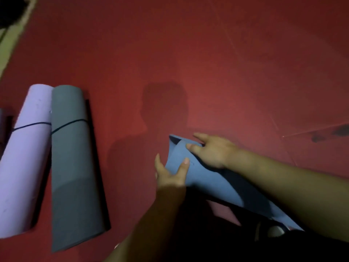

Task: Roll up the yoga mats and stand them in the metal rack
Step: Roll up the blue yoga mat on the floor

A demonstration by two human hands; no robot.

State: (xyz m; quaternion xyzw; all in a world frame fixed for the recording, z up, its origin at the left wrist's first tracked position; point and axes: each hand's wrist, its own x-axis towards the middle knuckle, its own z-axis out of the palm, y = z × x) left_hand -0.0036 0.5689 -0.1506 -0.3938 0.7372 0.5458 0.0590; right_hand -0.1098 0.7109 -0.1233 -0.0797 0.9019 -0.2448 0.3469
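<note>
Blue mat: loose roll on red floor, long axis running away from the person. Left hand clasps its far end; right hand, nearer the opening, apparently pinches the inner edge.

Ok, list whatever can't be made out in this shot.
Metal rack: nowhere in the head view.
Blue mat: near end lost under the right forearm and deep shadow.
Lilac mat: lower part cut off by the left edge.
Dark thing beside it: mostly outside the left edge, too dim to identify.
</note>
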